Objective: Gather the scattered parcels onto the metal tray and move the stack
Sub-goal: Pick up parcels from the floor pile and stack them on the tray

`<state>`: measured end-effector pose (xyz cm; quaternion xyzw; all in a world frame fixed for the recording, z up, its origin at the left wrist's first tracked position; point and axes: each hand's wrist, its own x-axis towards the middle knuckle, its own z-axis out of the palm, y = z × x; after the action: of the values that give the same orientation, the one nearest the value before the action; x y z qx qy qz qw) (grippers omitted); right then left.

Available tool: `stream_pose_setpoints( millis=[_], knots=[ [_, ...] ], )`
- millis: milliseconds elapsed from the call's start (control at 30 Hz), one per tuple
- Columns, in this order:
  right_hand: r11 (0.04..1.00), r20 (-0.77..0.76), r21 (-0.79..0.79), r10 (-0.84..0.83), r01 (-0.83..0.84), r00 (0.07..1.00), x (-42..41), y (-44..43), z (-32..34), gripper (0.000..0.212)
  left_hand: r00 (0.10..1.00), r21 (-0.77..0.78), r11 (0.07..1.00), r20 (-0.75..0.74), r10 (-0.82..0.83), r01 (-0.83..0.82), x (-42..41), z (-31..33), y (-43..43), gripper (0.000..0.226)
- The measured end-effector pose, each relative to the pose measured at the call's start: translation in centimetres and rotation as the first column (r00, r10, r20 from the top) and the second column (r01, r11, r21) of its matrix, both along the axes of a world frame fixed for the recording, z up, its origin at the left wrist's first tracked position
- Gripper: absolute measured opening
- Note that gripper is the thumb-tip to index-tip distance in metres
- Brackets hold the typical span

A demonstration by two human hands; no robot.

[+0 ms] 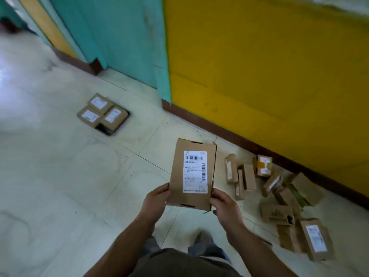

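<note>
Gripping the parcel [192, 172] by its near corners, left hand [156, 198] and right hand [223, 204], label up. Carry level to the metal tray [106, 130], far left; set squarely atop the parcels [102, 113] there.

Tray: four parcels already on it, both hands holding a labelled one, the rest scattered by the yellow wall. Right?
Not quite. The head view shows three parcels on the tray, not four. The rest stands: the left hand and right hand hold a labelled parcel, and the other parcels lie scattered by the yellow wall.
</note>
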<state>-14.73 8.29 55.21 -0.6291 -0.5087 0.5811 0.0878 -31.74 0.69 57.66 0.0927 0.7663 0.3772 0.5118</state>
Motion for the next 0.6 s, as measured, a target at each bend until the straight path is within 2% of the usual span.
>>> stream_pose_setpoints(
  millis=[200, 433, 600],
  knots=[
    [0.986, -0.026, 0.013, 0.165, -0.165, 0.986, -13.3, -2.9, 2.7, 0.024, 0.978, 0.048, 0.978, 0.059, 0.202, -0.205, -11.8, 2.6, -6.3, 0.052],
    [0.962, -0.024, 0.005, 0.272, -0.272, 0.962, -28.7, -8.5, 4.1, 0.024, 0.943, 0.117, 0.936, 0.066, 0.325, -0.331, -25.5, 3.2, -13.9, 0.030],
    [0.940, -0.011, -0.018, 0.339, -0.339, 0.941, -36.9, -9.5, 4.2, 0.025, 0.926, 0.104, 0.921, 0.091, 0.367, -0.375, -33.1, 2.3, -16.1, 0.030]
  ],
)
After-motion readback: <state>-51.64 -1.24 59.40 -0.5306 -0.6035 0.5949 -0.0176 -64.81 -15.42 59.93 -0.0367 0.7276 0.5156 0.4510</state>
